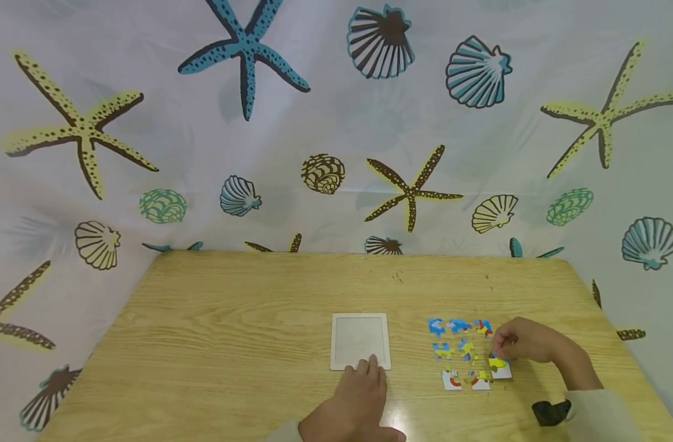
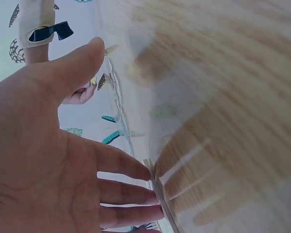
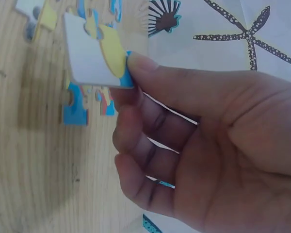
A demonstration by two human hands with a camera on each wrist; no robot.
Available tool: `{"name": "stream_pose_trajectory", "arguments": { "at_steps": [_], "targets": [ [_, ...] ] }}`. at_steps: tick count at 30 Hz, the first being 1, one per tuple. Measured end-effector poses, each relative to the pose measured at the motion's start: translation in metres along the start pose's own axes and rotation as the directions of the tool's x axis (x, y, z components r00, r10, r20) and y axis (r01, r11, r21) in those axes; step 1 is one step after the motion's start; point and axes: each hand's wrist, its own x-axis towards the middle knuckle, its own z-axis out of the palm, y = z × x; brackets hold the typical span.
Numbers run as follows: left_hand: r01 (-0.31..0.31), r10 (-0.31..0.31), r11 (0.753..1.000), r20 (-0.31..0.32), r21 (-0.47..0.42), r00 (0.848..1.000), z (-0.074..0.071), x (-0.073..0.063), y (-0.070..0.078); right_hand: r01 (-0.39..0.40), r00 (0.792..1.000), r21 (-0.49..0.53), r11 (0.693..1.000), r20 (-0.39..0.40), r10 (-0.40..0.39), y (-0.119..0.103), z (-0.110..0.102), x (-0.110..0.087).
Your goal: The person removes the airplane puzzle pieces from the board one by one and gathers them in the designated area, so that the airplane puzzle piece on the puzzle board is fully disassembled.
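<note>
Between thumb and fingers my right hand [image 1: 526,341] pinches a corner puzzle piece [image 3: 89,56], white with a yellow patch and a blue edge, lifted off the table in the right wrist view. Other jigsaw pieces [image 1: 459,325] lie in loose rows just left of that hand, in blue, yellow, red and white. My left hand [image 1: 355,396] lies with its fingers stretched out, and its fingertips touch the near edge of a square puzzle frame [image 1: 333,344]. The frame's recessed middle is plain. In the left wrist view its thin edge [image 2: 166,204] meets the fingertips.
Everything lies on a wood-grain table [image 1: 220,344]. A pale curtain [image 1: 325,110] printed with starfish and shells hangs behind the table and along its sides. A black strap [image 1: 551,412] hangs at the right sleeve.
</note>
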Motion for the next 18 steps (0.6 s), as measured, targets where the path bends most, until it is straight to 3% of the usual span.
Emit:
{"name": "stream_pose_trajectory", "arguments": {
  "at_steps": [9, 18],
  "targets": [
    [0.003, -0.003, 1.0, 0.004, 0.004, 1.0, -0.001, 0.0, 0.001, -0.093, 0.996, 0.045, 0.995, -0.002, 0.093, 0.01, 0.006, -0.005],
    [-0.002, 0.003, 1.0, -0.008, 0.019, 1.0, -0.001, 0.0, 0.001, -0.122, 0.989, -0.05, 0.991, -0.092, 0.117, 0.012, 0.015, -0.006]
  ]
}}
